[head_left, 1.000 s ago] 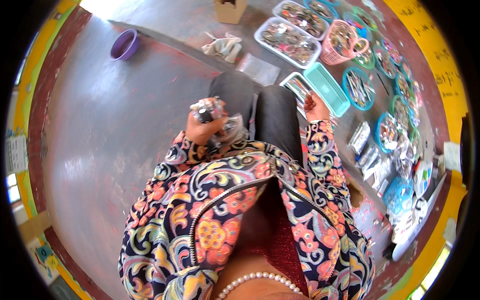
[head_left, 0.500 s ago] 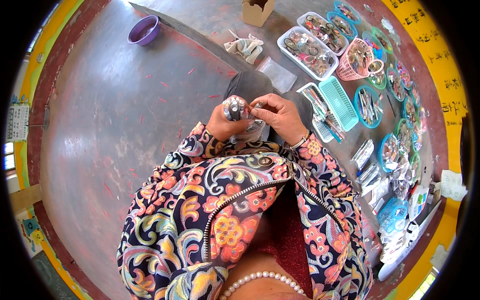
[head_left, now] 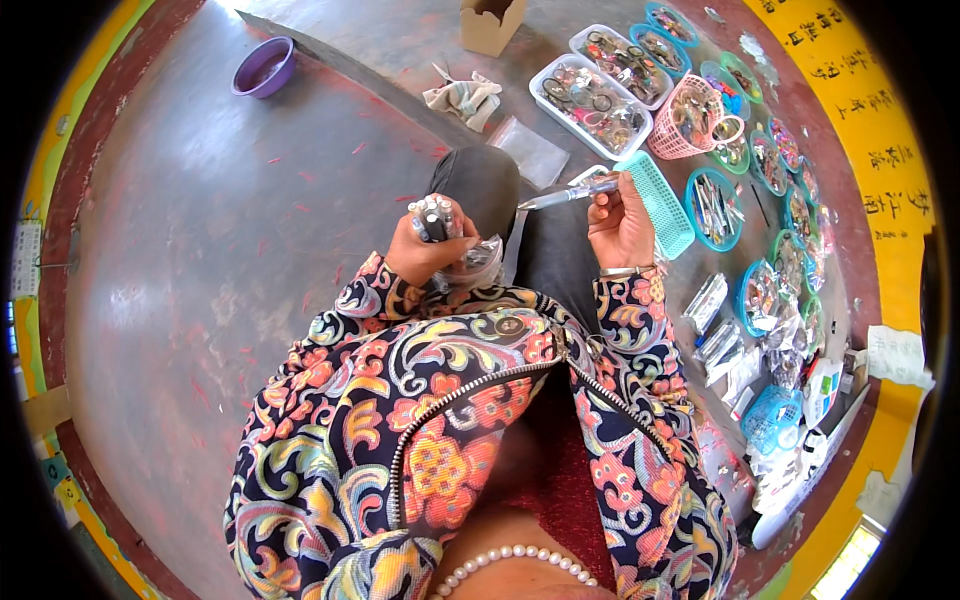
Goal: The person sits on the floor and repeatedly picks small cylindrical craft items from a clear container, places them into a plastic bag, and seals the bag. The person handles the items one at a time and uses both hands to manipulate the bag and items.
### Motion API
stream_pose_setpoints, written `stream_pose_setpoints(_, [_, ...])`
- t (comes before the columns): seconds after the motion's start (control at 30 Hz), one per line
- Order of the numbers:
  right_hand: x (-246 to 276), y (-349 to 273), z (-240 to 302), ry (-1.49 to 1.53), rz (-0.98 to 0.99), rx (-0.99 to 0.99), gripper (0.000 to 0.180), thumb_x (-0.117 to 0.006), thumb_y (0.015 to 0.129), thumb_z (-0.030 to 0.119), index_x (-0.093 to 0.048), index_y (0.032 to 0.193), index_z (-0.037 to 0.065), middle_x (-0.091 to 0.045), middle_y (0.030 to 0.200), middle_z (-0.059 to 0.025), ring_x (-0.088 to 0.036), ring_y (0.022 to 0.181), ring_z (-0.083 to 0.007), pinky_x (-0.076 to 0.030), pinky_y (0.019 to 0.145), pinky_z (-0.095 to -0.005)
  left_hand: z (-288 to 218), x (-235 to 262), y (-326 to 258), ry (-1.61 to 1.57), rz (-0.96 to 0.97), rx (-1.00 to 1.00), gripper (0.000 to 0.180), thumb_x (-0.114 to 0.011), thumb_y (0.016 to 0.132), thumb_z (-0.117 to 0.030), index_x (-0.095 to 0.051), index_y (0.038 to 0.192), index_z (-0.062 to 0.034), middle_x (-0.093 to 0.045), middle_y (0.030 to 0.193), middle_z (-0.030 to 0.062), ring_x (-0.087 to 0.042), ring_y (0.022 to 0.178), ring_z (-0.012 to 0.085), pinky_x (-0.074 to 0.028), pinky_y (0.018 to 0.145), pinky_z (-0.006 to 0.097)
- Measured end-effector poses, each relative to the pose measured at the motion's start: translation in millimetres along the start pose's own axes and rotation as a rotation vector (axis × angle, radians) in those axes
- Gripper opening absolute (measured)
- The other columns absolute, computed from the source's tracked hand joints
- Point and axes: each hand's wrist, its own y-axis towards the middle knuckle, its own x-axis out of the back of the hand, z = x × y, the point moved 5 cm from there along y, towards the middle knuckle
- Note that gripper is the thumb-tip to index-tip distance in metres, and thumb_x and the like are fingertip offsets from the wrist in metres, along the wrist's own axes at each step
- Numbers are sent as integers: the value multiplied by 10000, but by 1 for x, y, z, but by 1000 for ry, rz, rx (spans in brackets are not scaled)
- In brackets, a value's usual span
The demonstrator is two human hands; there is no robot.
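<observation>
My left hand is closed round a bundle of pens, their pale round ends pointing up and away from me. A clear plastic bag hangs by the left thumb, below the pens. Off to the right, my right hand pinches a grey-blue pen between thumb and fingers. That pen lies nearly level over my knee, its pointed tip toward the left hand. Behind the right hand is a turquoise mesh basket, and a white tray beside it is mostly hidden.
Right of my legs stand a round blue basket of pens, white bins of small goods and a pink basket. Wrapped pen packs lie nearer. Ahead are a flat clear bag, a cloth and a purple basin.
My right hand has moved away from the left hand to the right, and a pen now shows clearly in it. The left hand still grips the bundle.
</observation>
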Motion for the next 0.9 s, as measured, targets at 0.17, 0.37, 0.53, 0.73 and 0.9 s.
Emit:
stream_pose_setpoints(0.17, [11, 4, -1, 26, -21, 3, 198, -605, 833, 181, -565, 891, -5, -586, 750, -64, -550, 608, -132, -449, 507, -203, 1, 1, 0, 9, -14, -15, 205, -607, 698, 53, -480, 824, -45, -592, 787, 121, -579, 670, 156, -483, 492, 238])
stream_pose_setpoints(0.37, [4, 1, 2, -7, 4, 19, 231, -593, 840, 163, -554, 957, -32, -585, 758, -72, -573, 650, -137, -477, 533, -194, 0, 0, 0, 10, -9, -16, 202, -605, 698, 53, -480, 825, -44, -594, 793, 123, -583, 656, 155, -484, 491, 236])
stream_pose_setpoints(0.53, [10, 5, -2, 73, 40, -57, 222, -583, 845, 156, -555, 962, -30, -589, 760, -63, -573, 640, -130, -478, 530, -195, -3, -1, 0, 7, -7, -21, 208, -612, 708, 52, -480, 831, -50, -592, 788, 110, -577, 642, 145, -479, 490, 238])
stream_pose_setpoints(0.73, [28, 11, -2, 112, 3, -71, 222, -590, 842, 155, -544, 971, -20, -585, 770, -59, -563, 632, -113, -466, 520, -182, -1, -1, 0, 5, -3, -35, 214, -625, 719, 55, -483, 834, -57, -589, 781, 86, -559, 594, 123, -469, 483, 237])
stream_pose_setpoints(0.9, [35, 12, 8, 160, -23, -34, 218, -603, 834, 178, -546, 936, -6, -573, 744, -48, -548, 623, -112, -450, 511, -182, -2, -2, 0, 10, -7, -49, 210, -625, 718, 58, -480, 827, -48, -582, 765, 79, -559, 601, 128, -472, 485, 245])
